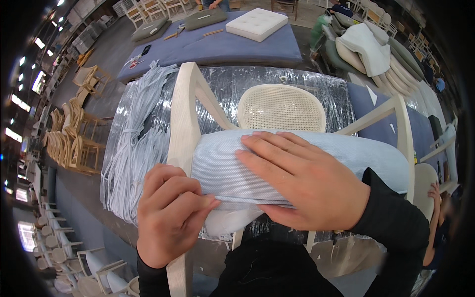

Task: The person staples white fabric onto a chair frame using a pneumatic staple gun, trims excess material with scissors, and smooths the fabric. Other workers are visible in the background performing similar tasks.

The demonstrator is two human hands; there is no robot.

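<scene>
An armchair frame of pale wood (184,116) stands in front of me, with an oval cane back (282,106) on its far side. Light blue woven fabric covers its seat (217,161). My left hand (170,213) is closed at the seat's near left corner, thumb and fingers pinching the fabric's lower edge. Across the top of the seat lies my right hand (307,180), fingers stretched out and pressing flat, its thumb by the front edge. Below that edge a piece of white padding or lining (230,221) hangs out.
Plastic film (225,81) covers the work table. Pale blue strips (133,148) lie bundled at left. A blue padded table (198,54) behind carries cushions and tools. Chairs (74,131) stand at far left; cushions (356,49) are piled at far right. Another person's hand (435,195) holds a panel.
</scene>
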